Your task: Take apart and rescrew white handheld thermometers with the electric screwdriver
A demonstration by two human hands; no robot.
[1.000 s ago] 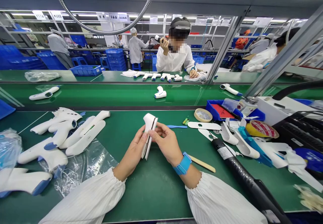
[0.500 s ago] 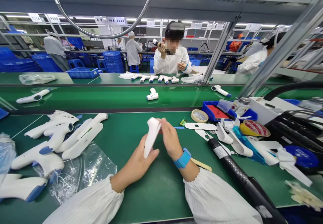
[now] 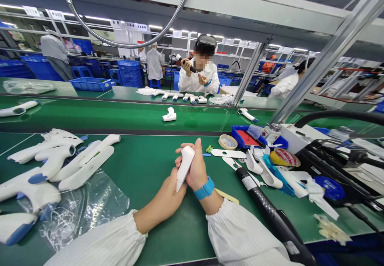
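Both my hands hold one white plastic thermometer shell (image 3: 184, 166) upright over the green mat (image 3: 144, 166). My right hand (image 3: 196, 166), with a blue wristband, is wrapped round its upper part, fingers curled over the top. My left hand (image 3: 171, 188) grips the lower end from below and behind. Several more white and blue thermometer bodies (image 3: 54, 162) lie in a heap to my left, partly on a clear plastic bag (image 3: 87, 206).
A black-handled tool (image 3: 264, 206) lies to my right beside white shell halves (image 3: 264, 170), tape rolls (image 3: 227, 141) and a blue tray (image 3: 249, 138). A green conveyor (image 3: 120, 116) carries a thermometer (image 3: 169, 115). A person in white sits opposite; others work behind.
My right hand has closed round the top of the shell and my left has slid down to its lower end. The view has tilted up and to the right.
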